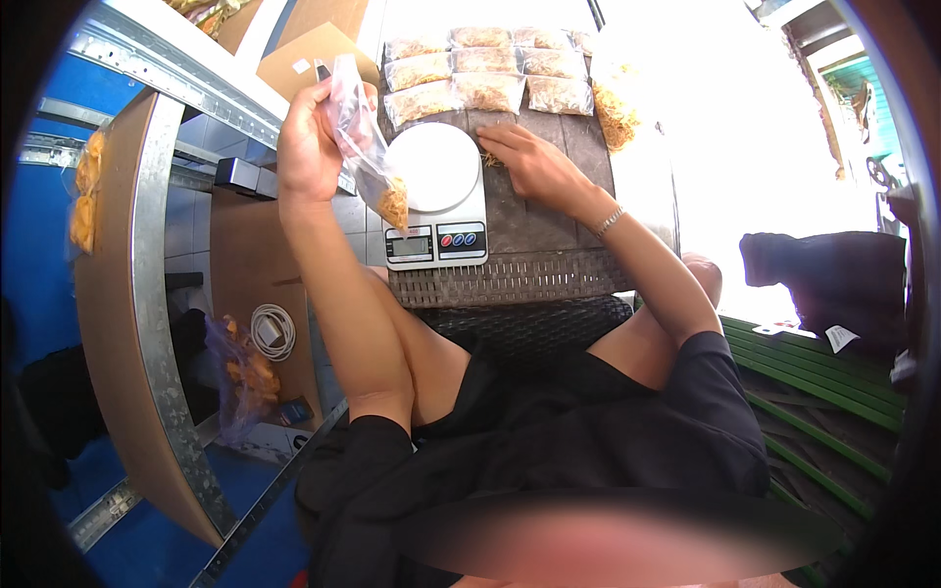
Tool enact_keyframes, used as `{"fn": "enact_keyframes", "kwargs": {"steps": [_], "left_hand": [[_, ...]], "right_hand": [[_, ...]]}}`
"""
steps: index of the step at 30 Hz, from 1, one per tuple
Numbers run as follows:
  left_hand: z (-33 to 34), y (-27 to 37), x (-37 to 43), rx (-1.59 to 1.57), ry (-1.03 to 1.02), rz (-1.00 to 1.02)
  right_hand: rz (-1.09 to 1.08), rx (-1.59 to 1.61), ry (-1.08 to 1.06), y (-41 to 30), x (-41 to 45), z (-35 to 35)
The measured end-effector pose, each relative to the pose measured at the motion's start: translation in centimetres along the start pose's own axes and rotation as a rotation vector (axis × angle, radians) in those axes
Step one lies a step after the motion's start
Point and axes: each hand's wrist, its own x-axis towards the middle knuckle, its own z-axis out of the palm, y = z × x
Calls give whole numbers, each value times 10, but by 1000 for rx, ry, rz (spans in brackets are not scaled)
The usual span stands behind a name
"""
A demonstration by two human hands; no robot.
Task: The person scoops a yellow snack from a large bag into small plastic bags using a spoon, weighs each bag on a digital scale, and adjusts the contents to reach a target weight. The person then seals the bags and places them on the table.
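My left hand (312,143) grips a clear plastic bag (360,140) by its upper part. The bag hangs tilted over the left side of a white digital kitchen scale (437,165), with golden shredded food (393,202) gathered in its lower corner. A small dark item (322,71) shows behind that hand, too hidden to name. To the right of the scale's round platform, my right hand (526,162) is lowered to the dark woven table (566,220). A few loose shreds (491,159) lie under its fingers; whether they pinch any is hidden.
Filled clear bags (487,92) stand in rows behind the scale. A larger bag of shredded food (616,117) sits at the table's right edge. On the left are a cardboard box (320,55), a metal-framed shelf (158,242) and a coiled white cable with charger (273,332).
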Motion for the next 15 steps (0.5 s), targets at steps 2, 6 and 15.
{"fn": "enact_keyframes", "kwargs": {"steps": [2,6,15], "left_hand": [[-4,2,0,-63,4,3],[-6,0,2,-132,-94,23],[1,-1,4,-74,-81,-5]], "right_hand": [[-23,33,-34,-2,-16,-7],[102,29,118,1,-24,-15],[157,224,-26,-6,-29,-24]]}}
